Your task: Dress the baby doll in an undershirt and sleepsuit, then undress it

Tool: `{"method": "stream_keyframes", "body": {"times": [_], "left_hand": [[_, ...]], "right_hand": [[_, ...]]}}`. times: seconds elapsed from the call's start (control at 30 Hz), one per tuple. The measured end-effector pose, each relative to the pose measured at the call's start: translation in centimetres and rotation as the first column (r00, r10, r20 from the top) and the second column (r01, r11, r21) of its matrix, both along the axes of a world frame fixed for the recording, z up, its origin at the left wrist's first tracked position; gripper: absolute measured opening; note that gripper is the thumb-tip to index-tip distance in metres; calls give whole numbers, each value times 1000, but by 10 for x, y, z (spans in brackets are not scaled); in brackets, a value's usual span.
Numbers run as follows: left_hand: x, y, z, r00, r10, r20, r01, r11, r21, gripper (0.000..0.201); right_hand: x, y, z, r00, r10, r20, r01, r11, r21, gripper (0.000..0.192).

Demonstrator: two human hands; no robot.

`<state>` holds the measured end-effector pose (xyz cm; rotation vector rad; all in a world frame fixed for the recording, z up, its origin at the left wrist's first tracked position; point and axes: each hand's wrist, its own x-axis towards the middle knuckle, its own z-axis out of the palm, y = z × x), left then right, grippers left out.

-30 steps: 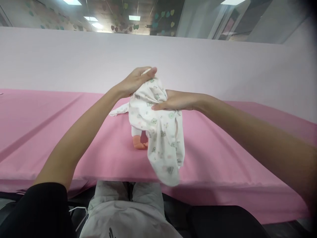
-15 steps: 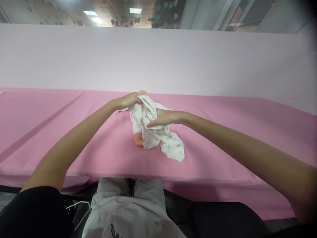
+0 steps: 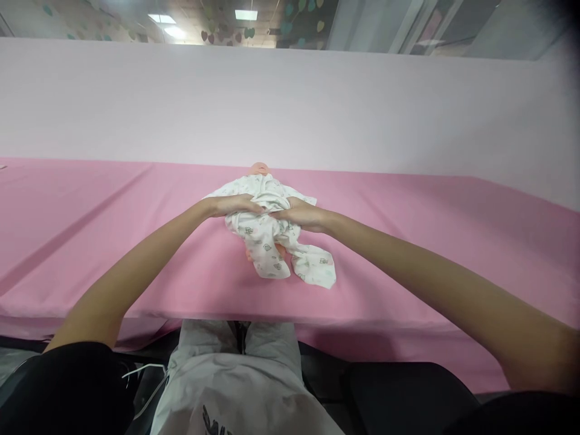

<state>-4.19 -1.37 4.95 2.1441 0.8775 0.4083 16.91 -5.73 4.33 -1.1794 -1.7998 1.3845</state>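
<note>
The left hand (image 3: 233, 205) and right hand (image 3: 299, 213) meet, fingers closed on the white romper (image 3: 272, 241) over a doll (image 3: 260, 169) lying mid-table. The cloth hides most of the doll. A pink table (image 3: 90, 241) spreads around; a pale wall (image 3: 317, 109) rises far behind.

Two hands are seen on the pink table (image 3: 136, 241): one left hand (image 3: 233, 205) and one right hand (image 3: 299, 213), both laid on one white printed baby garment (image 3: 272, 248) at the middle. One doll (image 3: 260, 168) is counted under that garment; only its head at the far end and a bit of orange leg near the garment's legs are shown. Two garment legs are seen trailing toward the near right. One pale backdrop (image 3: 290, 103) is seen at the far side.
</note>
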Motion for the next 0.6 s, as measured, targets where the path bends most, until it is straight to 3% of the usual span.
{"method": "stream_keyframes", "body": {"times": [0.07, 0.13, 0.2, 0.3, 0.4, 0.5, 0.6], "left_hand": [[-2, -3, 0, 988, 37, -149, -36, 999, 10, 38], [-1, -6, -2, 970, 110, -216, -87, 990, 115, 38], [2, -7, -3, 978, 125, -168, -93, 978, 186, 33], [5, -10, 1, 998, 35, -51, -26, 983, 182, 22], [5, -10, 6, 1000, -16, 5, 15, 991, 132, 19], [4, -10, 2, 996, -44, 80, 36, 995, 97, 21], [7, -11, -9, 987, -48, 156, 41, 998, 50, 29]], "right_hand": [[3, 2, -4, 998, -65, -22, 65, 998, -12, 28], [6, 2, -7, 996, -89, -19, 90, 996, 24, 29], [10, -1, -7, 997, -64, 36, 60, 995, 83, 36], [12, -8, -8, 977, -12, 215, -24, 986, 166, 48], [9, -14, -7, 949, -5, 314, -77, 966, 248, 36], [4, -15, -3, 970, -85, 227, -1, 935, 355, 25], [-2, -15, 0, 990, -137, -21, 138, 955, 263, 25]]}}
